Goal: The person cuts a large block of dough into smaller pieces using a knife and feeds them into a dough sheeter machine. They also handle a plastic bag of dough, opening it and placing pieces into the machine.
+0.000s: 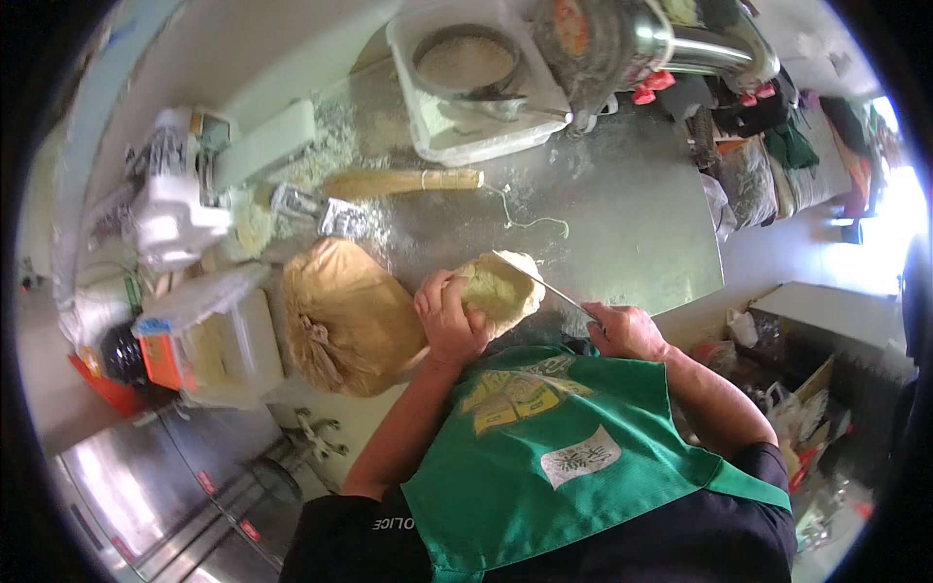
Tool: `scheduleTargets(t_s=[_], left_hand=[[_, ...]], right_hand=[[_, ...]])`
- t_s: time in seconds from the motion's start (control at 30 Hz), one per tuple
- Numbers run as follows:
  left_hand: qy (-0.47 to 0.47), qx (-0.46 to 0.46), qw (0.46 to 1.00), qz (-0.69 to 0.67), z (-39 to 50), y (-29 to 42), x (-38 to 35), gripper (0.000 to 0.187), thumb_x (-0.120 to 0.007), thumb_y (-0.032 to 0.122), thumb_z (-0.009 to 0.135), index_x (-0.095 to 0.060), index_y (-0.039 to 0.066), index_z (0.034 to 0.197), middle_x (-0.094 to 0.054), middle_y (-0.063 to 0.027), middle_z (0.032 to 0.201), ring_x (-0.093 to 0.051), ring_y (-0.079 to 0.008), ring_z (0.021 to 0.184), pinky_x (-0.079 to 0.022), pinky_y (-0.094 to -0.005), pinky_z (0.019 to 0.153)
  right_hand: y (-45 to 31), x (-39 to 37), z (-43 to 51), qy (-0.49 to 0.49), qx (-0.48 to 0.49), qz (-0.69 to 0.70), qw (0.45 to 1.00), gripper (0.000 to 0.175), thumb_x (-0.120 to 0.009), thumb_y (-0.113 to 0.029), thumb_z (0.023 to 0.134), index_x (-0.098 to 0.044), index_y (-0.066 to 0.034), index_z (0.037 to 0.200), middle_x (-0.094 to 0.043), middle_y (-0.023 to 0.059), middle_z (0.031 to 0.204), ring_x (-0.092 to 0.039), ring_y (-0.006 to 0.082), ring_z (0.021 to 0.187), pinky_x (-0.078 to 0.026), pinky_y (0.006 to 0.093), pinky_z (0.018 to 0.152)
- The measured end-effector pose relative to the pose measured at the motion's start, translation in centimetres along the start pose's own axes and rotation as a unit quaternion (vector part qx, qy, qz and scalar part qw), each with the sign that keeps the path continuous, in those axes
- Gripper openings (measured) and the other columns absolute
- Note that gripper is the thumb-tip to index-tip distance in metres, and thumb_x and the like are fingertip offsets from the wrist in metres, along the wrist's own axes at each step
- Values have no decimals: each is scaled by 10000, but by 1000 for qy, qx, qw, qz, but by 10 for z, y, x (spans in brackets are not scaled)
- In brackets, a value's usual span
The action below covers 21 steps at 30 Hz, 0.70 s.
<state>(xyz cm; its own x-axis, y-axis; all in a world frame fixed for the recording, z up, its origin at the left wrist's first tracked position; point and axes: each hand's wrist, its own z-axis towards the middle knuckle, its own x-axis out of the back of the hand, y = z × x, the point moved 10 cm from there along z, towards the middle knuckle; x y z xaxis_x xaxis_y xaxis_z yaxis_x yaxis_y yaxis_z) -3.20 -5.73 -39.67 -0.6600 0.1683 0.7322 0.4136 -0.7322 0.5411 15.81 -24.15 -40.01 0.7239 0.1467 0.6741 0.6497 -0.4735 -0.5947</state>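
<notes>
A lump of pale yellow dough (pixel 503 291) lies on the steel worktop (pixel 619 226), close to the front of the green apron (pixel 583 452). My left hand (pixel 452 324) grips its left end, thumb and fingers spread around it. In my right hand (pixel 630 331) is the handle of a thin-bladed knife (pixel 550 289). The blade slants up to the left and its tip lies over the far right part of the dough. Just left of my left hand rests a large, full brown plastic bag (pixel 353 313), knotted at its neck.
Beyond the dough lies a straw brush (pixel 408 182) with a green string. A white tub (pixel 481 149) holding a round sieve (pixel 466 62) stands behind it. At the left are a floury white machine (pixel 175 197) and a clear plastic bin (pixel 233 350). Flour dusts the worktop.
</notes>
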Motion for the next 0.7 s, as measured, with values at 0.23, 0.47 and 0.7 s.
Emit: scheduleTargets(t_s=[0.23,0.47,0.7], left_hand=[[-38,-20,998,-38,-6,-6,-8,371,-663,168,680,-676,121,1048,-606,-98,1154,-539,-354,1171,-382,-527,1032],[-66,-16,997,-40,-3,-8,-12,352,-640,195,663,-679,109,1002,-608,-104,1098,-544,-353,1136,-390,-513,1003],[-41,-27,998,-34,-5,-8,-7,344,-691,161,650,-670,135,992,-603,-78,1112,-543,-342,1152,-389,-517,1015]], right_hand=[[-16,25,57,-166,-63,-164,970,280,-582,-189,897,-726,-50,1093,-738,245,959,-731,406,909,-590,512,844],[-38,-35,125,-173,-25,-228,958,229,-589,-173,869,-730,-18,962,-736,242,969,-713,439,933,-573,509,876],[-28,-29,126,-93,-52,-157,982,264,-559,-210,896,-692,-77,1080,-728,243,968,-699,450,949,-557,541,861]])
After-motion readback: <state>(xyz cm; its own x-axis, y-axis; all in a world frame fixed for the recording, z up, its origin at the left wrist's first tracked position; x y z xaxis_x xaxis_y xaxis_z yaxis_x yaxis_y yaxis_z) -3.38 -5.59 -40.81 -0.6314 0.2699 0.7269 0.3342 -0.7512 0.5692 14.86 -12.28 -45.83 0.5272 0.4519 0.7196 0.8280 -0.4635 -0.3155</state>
